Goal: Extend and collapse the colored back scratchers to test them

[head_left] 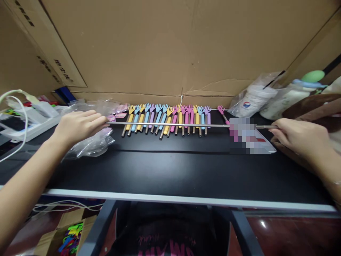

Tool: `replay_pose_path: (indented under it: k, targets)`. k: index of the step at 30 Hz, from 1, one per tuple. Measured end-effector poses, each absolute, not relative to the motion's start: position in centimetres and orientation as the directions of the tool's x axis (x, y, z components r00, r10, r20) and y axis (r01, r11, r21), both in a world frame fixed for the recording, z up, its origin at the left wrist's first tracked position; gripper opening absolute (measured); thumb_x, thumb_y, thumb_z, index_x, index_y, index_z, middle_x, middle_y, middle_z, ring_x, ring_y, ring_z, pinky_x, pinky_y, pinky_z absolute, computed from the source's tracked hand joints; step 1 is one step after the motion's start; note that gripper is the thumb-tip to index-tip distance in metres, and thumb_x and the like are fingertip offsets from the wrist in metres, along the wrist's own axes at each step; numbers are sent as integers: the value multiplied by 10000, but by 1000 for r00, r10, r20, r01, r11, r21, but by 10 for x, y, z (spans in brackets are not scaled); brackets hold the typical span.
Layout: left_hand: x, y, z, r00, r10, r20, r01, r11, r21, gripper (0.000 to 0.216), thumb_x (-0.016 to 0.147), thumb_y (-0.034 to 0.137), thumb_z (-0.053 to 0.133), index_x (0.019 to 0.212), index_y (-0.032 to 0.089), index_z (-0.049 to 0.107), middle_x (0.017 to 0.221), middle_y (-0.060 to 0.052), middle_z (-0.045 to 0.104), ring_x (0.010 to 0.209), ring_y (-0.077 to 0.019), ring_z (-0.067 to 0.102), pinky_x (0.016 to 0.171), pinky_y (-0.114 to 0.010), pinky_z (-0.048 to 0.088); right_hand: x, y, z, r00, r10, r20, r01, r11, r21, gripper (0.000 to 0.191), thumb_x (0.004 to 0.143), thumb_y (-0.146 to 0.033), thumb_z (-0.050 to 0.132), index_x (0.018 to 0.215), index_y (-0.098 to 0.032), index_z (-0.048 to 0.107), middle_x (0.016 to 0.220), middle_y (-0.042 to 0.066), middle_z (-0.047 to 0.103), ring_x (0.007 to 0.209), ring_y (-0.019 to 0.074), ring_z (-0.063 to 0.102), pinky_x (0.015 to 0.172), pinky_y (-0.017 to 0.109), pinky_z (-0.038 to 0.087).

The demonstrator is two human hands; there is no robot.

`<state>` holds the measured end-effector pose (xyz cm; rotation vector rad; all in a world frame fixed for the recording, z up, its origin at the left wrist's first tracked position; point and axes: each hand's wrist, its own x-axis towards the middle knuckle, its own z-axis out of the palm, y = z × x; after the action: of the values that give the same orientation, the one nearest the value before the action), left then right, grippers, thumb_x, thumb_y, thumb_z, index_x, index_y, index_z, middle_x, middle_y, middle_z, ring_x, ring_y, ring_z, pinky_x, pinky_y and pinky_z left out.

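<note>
A long, thin, drawn-out telescopic back scratcher (170,124) stretches level between my two hands; its metal rod shows, but both its ends are hidden in the fists. My left hand (82,124) is closed round the left end, above a crumpled clear plastic bag (92,144). At the right end, my right hand (301,137) grips with thumb and fingers. Behind and below the rod lies a row of several short back scratchers (160,119) in yellow, blue, purple and pink, claws toward the back. One pink back scratcher (221,109) lies apart to the right, partly covered by a blurred patch.
A cardboard wall (165,49) closes off the back of the black table (170,174). A bagged cup (255,99) and a bottle (301,94) stand at right. A power strip (34,122) with cables sits at left. Below is a box of colourful pieces (71,238).
</note>
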<state>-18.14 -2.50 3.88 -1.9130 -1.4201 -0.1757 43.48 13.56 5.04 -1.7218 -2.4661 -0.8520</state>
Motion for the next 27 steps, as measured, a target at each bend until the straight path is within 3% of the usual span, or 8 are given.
replay_pose_path:
  k: [3, 6, 9, 15, 18, 23, 27]
  targets:
    - [-180, -22, 38, 421, 782, 459, 833, -132, -538, 336, 967, 426, 335, 777, 258, 555, 664, 14, 562, 657, -154, 434, 522, -260, 247, 434, 136, 53, -355, 884, 305, 889, 219, 402, 297, 795, -467, 563, 907, -198, 620, 896, 155, 685, 786, 203, 588, 555, 280, 282]
    - [-185, -20, 37, 401, 782, 477, 857, -135, -498, 313, 949, 467, 374, 824, 266, 578, 673, 9, 567, 668, -156, 441, 513, -254, 227, 431, 132, 55, -340, 899, 276, 900, 227, 371, 329, 770, -508, 579, 894, -205, 616, 897, 144, 689, 802, 190, 590, 549, 270, 284]
    - [-190, -19, 35, 379, 786, 489, 888, -160, -431, 331, 934, 510, 390, 817, 268, 583, 670, 14, 557, 644, -151, 424, 507, -249, 196, 425, 128, 54, -351, 897, 270, 902, 247, 353, 306, 801, -502, 532, 890, -219, 611, 895, 126, 694, 809, 182, 593, 555, 262, 293]
    - [-185, -16, 37, 413, 765, 494, 871, -173, -460, 390, 958, 499, 348, 761, 236, 557, 630, 17, 522, 635, -139, 412, 508, -258, 206, 424, 134, 54, -219, 943, 251, 945, 141, 297, 316, 758, -503, 551, 873, -214, 605, 793, 138, 675, 684, 181, 559, 525, 270, 271]
    - [-187, -15, 38, 446, 745, 495, 848, -176, -499, 371, 953, 466, 381, 732, 231, 562, 619, 25, 534, 626, -130, 414, 516, -250, 225, 426, 136, 51, -241, 915, 323, 941, 139, 309, 318, 755, -538, 503, 703, -225, 519, 683, 111, 632, 601, 156, 503, 497, 265, 230]
    - [-196, -16, 37, 561, 646, 518, 759, -153, -632, 363, 924, 428, 446, 652, 221, 569, 550, 53, 542, 573, -105, 441, 508, -222, 261, 421, 131, 42, -270, 733, 625, 949, 92, 302, 353, 786, -471, 355, 547, -211, 335, 523, 56, 510, 519, 131, 403, 485, 262, 178]
    - [-174, -10, 38, 648, 570, 505, 713, -220, -666, 311, 919, 394, 476, 694, 216, 597, 570, 68, 596, 558, -89, 487, 511, -210, 288, 387, 123, 42, -357, 759, 545, 922, 191, 338, 372, 800, -486, 383, 562, -202, 420, 504, 54, 503, 531, 137, 423, 491, 252, 167]
